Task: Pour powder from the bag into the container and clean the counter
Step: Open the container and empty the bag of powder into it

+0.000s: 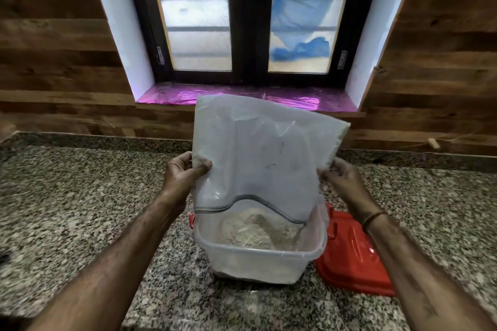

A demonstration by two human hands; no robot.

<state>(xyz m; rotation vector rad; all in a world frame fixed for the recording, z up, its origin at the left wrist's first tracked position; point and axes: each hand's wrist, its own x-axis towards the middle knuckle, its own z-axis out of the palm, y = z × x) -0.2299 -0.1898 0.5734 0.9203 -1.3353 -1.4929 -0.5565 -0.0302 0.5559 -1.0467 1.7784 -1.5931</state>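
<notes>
Bag (pixel 258 153) upended, mouth down inside the container (pixel 258 258) on the counter (pixel 80 196), long axis upright, pinched at its side edges by left hand (pixel 180 177) and right hand (pixel 341 180), each grip clenched on plastic.

No text, label, brand, number or sign can be read anywhere; the clear bag (pixel 258 158) shows only a few faint dark smudges toward 3 o'clock of its middle, too blurred to tell as writing, and the container (pixel 258 258) and the red lid (pixel 352 255) at its 3 o'clock are plain
</notes>
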